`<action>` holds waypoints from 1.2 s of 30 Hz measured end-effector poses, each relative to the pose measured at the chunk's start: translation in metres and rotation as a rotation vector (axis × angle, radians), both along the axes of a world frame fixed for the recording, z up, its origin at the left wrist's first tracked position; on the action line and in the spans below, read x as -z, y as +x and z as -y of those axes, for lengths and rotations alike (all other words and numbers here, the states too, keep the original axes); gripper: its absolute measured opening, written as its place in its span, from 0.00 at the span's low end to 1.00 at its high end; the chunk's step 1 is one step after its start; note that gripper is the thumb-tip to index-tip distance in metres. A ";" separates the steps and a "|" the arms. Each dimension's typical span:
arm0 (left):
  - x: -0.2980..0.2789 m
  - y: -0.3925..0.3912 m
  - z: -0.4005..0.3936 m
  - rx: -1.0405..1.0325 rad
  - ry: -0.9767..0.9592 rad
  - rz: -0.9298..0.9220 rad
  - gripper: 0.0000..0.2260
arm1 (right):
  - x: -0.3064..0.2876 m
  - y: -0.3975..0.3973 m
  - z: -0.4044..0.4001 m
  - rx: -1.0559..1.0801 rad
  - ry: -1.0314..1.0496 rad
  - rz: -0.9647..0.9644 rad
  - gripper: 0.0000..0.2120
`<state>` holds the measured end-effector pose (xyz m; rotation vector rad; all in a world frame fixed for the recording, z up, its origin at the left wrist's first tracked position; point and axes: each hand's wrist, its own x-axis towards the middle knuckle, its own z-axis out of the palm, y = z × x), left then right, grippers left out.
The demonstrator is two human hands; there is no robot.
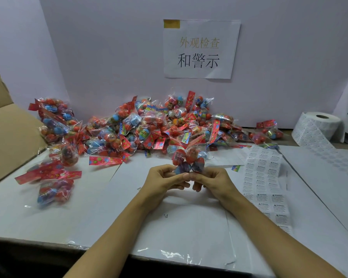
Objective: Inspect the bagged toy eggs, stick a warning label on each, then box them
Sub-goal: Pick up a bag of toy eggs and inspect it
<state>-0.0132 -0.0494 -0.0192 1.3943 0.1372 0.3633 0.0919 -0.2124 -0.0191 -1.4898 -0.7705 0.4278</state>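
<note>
Clear plastic bag of red and blue toy eggs (189, 160): held above the white paper-covered surface (109, 207), centre of view, its lower end pinched between both hands, the eggs standing up just beyond the fingertips.

Left hand (165, 180): fingers curled, pinching the bag's lower left edge, thumb tip meeting the right hand's.

Right hand (211, 180): fingers curled, pinching the bag's lower right edge.

Strip of white printed warning labels (266, 183): flat on the surface, just right of the right hand, running back toward a white label roll (319, 127) at the far right.

Heap of like bagged eggs (149, 127): against the back wall, behind the held bag. Three or so loose bags (54, 189), blurred, lie to the left.

Brown cardboard box (8, 127): left edge, flap open.

White paper sign with Chinese characters (200, 49): fixed to the wall above the heap.
</note>
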 end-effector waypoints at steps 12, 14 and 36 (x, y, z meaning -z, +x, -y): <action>-0.009 0.000 -0.002 -0.114 0.033 -0.029 0.12 | -0.003 0.000 0.000 -0.004 -0.026 -0.039 0.19; -0.010 -0.001 -0.002 -0.094 0.018 -0.026 0.12 | -0.004 -0.001 0.000 0.002 -0.015 -0.047 0.19; -0.015 -0.003 -0.007 0.109 -0.277 -0.037 0.15 | -0.006 0.005 0.000 0.051 0.015 -0.177 0.28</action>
